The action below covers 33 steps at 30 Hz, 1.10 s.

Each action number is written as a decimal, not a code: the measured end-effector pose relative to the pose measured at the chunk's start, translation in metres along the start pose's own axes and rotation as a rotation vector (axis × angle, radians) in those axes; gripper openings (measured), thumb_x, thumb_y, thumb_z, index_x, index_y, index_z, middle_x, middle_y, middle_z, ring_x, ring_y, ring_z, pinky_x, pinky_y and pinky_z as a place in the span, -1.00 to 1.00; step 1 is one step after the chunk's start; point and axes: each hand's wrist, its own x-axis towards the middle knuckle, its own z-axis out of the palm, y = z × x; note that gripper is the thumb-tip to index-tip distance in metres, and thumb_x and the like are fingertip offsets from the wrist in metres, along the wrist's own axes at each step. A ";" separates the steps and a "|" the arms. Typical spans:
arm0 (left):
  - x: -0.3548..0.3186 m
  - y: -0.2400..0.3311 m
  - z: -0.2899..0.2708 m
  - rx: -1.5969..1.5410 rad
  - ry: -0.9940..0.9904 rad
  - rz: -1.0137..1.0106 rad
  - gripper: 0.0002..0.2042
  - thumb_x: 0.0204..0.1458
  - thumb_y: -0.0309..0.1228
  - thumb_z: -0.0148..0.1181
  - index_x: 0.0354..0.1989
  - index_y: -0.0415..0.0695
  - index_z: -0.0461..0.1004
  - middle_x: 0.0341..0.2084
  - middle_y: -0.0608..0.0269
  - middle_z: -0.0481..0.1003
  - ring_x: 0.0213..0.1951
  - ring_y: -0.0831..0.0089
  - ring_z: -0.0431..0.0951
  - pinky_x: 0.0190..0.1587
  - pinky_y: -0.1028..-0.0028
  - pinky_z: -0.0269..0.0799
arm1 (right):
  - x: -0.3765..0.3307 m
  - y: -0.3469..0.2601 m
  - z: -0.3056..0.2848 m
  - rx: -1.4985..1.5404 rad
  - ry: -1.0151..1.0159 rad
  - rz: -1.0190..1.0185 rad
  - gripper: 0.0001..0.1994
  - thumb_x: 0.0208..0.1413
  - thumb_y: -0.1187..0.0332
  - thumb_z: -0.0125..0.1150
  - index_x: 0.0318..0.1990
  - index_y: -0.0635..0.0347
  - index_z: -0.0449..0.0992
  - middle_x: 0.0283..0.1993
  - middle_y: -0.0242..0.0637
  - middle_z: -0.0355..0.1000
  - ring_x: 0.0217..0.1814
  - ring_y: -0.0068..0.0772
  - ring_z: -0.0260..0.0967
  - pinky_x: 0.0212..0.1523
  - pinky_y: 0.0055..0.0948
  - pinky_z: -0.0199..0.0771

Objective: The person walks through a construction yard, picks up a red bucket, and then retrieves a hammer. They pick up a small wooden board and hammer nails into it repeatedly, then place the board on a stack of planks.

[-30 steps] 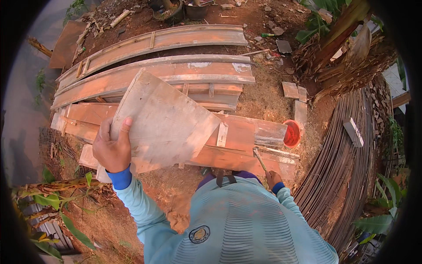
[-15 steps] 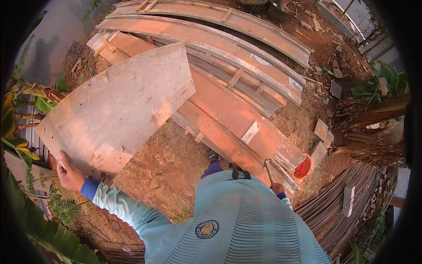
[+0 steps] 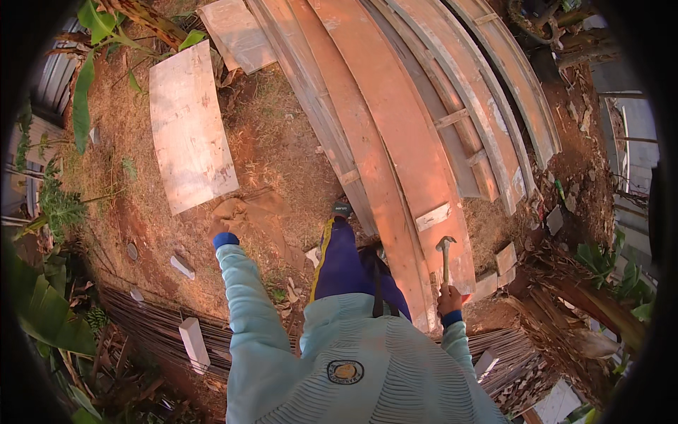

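A pale rectangular plywood sheet [image 3: 191,127] is at the left, over the bare ground. My left hand [image 3: 224,225] is stretched forward just below the sheet's near corner and appears apart from it. Its skin blends into the brown soil, so the fingers do not show clearly. At the right, my right hand [image 3: 449,302] is wrapped round the wooden handle of a claw hammer [image 3: 445,258], whose metal head points away from me. Beneath the hammer lies a long reddish wooden panel [image 3: 406,141] with a short pale wood piece [image 3: 433,217] on it.
More long framed panels [image 3: 466,92] lie side by side toward the right. A smaller board [image 3: 240,35] rests at the far end. Bundled thin sticks [image 3: 162,318] lie behind at left, near a white block [image 3: 193,345]. Banana plants [image 3: 593,318] stand at the right.
My left hand has let go of the plywood sheet, which is now lower and farther off. My view has turned left. The hammer stays in my right hand.
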 end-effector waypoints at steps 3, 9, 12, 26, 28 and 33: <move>-0.037 0.060 0.163 -0.066 -0.226 0.274 -0.76 0.04 -0.19 0.00 -0.23 -0.07 0.38 -0.45 0.09 0.47 -0.32 0.23 0.48 -0.38 0.27 0.35 | 0.060 0.026 0.021 -0.127 0.150 -0.164 -0.70 0.19 0.14 0.07 -0.44 0.17 0.31 -0.76 -0.48 0.12 -0.85 -0.63 0.05 -0.86 -0.54 0.04; -0.093 0.161 0.335 -0.835 -0.684 -0.026 -0.90 -0.03 -0.47 0.03 -0.41 -0.07 0.49 -0.55 0.25 0.47 -0.50 0.40 0.47 -0.53 0.38 0.35 | 0.140 -0.018 0.086 -0.014 0.352 -0.166 -0.63 0.21 0.07 0.02 -0.46 0.20 0.27 -0.71 -0.44 0.08 -0.77 -0.60 0.04 -0.76 -0.54 0.06; -0.076 0.212 0.347 -0.863 -0.656 -0.098 -0.85 -0.08 -0.59 0.09 -0.40 -0.11 0.57 -0.56 0.24 0.53 -0.50 0.47 0.52 -0.47 0.46 0.43 | 0.189 -0.018 0.116 -0.068 0.410 -0.209 -0.61 0.24 0.07 -0.03 -0.52 0.15 0.22 -0.75 -0.45 0.09 -0.78 -0.62 0.03 -0.77 -0.55 0.02; 0.017 0.287 0.513 -0.322 -0.527 -0.156 -0.80 -0.14 -0.22 0.21 -0.35 0.04 0.63 -0.36 0.09 0.58 -0.23 0.12 0.58 -0.13 0.26 0.48 | 0.255 0.041 0.164 0.025 0.408 -0.152 -0.70 0.29 0.09 -0.08 -0.19 0.15 0.35 -0.63 -0.55 0.09 -0.63 -0.75 -0.05 -0.64 -0.70 -0.04; 0.024 0.298 0.525 -0.228 -0.544 -0.095 -0.73 -0.09 -0.16 0.23 -0.27 -0.02 0.60 -0.28 0.05 0.57 -0.16 0.09 0.56 -0.11 0.22 0.48 | 0.255 0.042 0.163 0.040 0.410 -0.151 -0.70 0.29 0.10 -0.09 -0.17 0.16 0.35 -0.63 -0.55 0.07 -0.63 -0.76 -0.04 -0.64 -0.71 -0.04; 0.028 0.314 0.536 -0.095 -0.567 -0.119 -0.66 0.02 -0.10 0.14 -0.23 -0.12 0.56 -0.24 0.01 0.55 -0.15 0.10 0.56 -0.14 0.19 0.49 | 0.260 0.040 0.177 -0.004 0.533 -0.169 -0.70 0.30 0.12 -0.12 -0.18 0.19 0.34 -0.63 -0.56 0.06 -0.63 -0.78 -0.04 -0.65 -0.73 -0.05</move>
